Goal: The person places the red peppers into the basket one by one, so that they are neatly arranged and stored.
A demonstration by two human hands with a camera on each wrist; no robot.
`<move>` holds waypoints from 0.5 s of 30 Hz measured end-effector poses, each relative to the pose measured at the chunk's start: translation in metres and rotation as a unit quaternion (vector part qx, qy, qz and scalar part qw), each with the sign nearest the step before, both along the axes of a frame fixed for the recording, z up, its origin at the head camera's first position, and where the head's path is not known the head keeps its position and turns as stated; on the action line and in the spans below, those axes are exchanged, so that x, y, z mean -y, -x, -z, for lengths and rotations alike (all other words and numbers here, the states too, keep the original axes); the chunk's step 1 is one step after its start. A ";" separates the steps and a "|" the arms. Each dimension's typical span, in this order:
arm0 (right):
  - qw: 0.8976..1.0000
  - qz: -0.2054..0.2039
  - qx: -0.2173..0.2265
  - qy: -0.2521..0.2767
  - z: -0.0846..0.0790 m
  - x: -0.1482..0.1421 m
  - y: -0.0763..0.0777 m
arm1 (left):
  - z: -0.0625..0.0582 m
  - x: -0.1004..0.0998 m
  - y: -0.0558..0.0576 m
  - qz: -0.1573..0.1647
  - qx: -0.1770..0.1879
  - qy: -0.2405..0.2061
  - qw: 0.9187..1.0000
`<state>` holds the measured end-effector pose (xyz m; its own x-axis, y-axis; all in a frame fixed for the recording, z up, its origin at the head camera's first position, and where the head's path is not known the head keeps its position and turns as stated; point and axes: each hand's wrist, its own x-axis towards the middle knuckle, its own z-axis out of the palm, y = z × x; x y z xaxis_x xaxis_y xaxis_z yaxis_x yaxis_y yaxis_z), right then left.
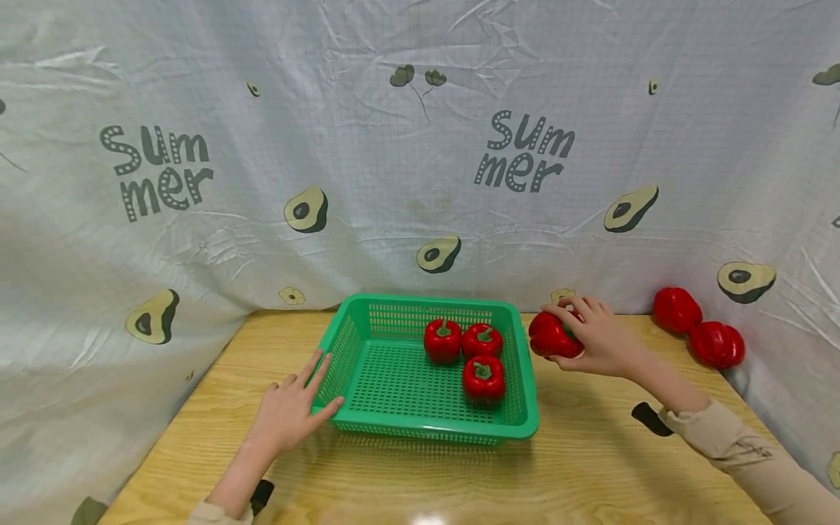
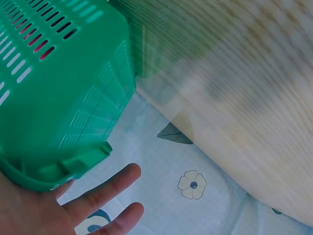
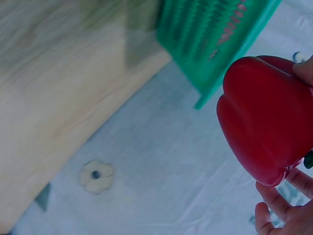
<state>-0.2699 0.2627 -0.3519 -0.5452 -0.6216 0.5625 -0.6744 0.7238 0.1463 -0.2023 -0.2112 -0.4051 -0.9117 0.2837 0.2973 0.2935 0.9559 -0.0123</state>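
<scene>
A green plastic basket (image 1: 394, 379) stands on the wooden table with three red bell peppers in its right half, one of them a front bell pepper (image 1: 484, 383). My left hand (image 1: 289, 412) rests on the basket's left front rim, fingers spread and straight; in the left wrist view the hand (image 2: 73, 210) lies at the basket's corner (image 2: 63, 98). Just right of the basket, my right hand (image 1: 593, 339) grips another red bell pepper (image 1: 547, 335) between thumb and fingers. The right wrist view shows this held bell pepper (image 3: 269, 117) up close, its stem mostly hidden.
Two more red bell peppers, a rear one (image 1: 676, 310) and a nearer one (image 1: 717, 345), lie at the table's right edge. A printed white cloth (image 1: 394, 182) hangs behind and beside the wooden table (image 1: 590, 452).
</scene>
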 end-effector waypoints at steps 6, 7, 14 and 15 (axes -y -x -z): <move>0.999 -0.024 0.003 -0.022 -0.012 0.018 -0.008 | -0.001 0.002 0.004 -0.008 0.005 -0.003 1.000; 0.999 -0.031 0.002 -0.025 -0.014 0.021 -0.009 | -0.001 0.002 0.004 -0.008 0.005 -0.003 1.000; 0.996 -0.068 -0.006 -0.054 -0.027 0.042 -0.016 | -0.001 0.002 0.004 -0.009 0.008 0.007 1.000; 0.996 -0.070 -0.006 -0.060 -0.029 0.046 -0.017 | -0.001 0.002 0.004 -0.009 0.007 0.007 1.000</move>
